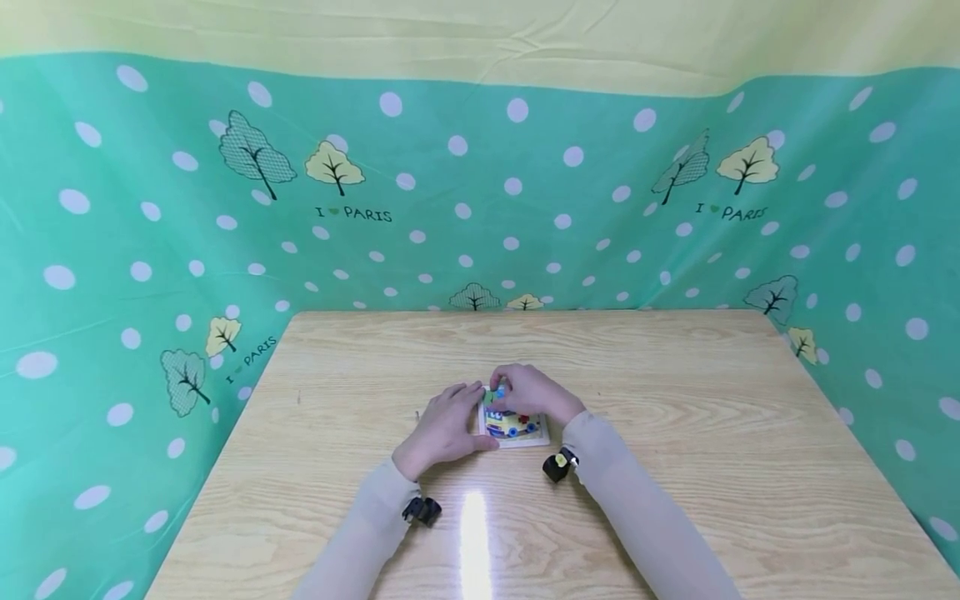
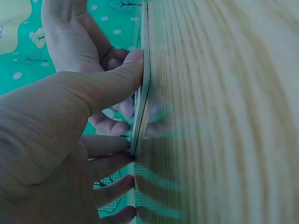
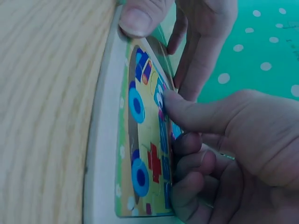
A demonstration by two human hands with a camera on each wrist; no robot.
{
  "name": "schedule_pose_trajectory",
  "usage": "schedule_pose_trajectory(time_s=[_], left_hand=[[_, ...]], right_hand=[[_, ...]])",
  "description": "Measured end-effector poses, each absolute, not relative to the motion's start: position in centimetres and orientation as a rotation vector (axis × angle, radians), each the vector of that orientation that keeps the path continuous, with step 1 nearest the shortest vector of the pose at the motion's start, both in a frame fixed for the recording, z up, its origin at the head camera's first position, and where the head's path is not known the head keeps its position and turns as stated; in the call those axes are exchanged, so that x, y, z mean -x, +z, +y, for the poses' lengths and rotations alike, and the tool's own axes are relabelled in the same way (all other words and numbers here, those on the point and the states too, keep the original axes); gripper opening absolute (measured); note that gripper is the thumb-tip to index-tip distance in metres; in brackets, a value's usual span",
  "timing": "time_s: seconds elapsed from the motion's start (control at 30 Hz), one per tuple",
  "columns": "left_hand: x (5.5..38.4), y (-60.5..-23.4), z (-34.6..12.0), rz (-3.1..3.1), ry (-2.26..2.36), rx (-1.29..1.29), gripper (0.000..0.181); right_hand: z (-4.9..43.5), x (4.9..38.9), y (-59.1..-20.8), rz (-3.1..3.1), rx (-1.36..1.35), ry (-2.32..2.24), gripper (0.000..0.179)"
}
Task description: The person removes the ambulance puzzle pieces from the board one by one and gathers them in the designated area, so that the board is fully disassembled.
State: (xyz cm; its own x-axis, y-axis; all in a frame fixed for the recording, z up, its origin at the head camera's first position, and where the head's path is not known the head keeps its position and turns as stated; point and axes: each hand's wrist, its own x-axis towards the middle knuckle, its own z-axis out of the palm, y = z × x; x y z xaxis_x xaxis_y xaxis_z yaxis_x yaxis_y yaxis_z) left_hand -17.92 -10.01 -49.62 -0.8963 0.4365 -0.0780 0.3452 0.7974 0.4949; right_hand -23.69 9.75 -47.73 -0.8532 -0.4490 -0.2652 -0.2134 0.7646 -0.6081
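A small jigsaw puzzle (image 1: pixel 512 426) in a white-edged tray lies on the table, showing a yellow vehicle with blue wheels and a red cross (image 3: pixel 154 162). My left hand (image 1: pixel 447 427) is at its left side. The thumb (image 2: pixel 117 81) rests on the tray's near edge, while the fairly straight fingers spread along the left side to the tabletop. Over the far part of the picture, my right hand (image 1: pixel 531 390) touches the puzzle with its thumb (image 3: pixel 191 109), its other fingers curled. Whether it pinches a loose piece is hidden by the fingers.
The wood-grain table (image 1: pixel 660 383) extends around the puzzle on all sides. A green dotted cloth (image 1: pixel 420 192) hangs behind the table and along both sides. Black wrist cameras (image 1: pixel 557 467) are strapped over both sleeves.
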Motion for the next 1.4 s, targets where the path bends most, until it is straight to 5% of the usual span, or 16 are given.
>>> schedule_pose_trajectory(time_s=[1.4], left_hand=[[18.0,-49.9,-9.9,2.805,0.814,-0.540,0.102]], right_hand=[[10.9,23.6,-49.9,2.509,0.350,-1.323,0.014]])
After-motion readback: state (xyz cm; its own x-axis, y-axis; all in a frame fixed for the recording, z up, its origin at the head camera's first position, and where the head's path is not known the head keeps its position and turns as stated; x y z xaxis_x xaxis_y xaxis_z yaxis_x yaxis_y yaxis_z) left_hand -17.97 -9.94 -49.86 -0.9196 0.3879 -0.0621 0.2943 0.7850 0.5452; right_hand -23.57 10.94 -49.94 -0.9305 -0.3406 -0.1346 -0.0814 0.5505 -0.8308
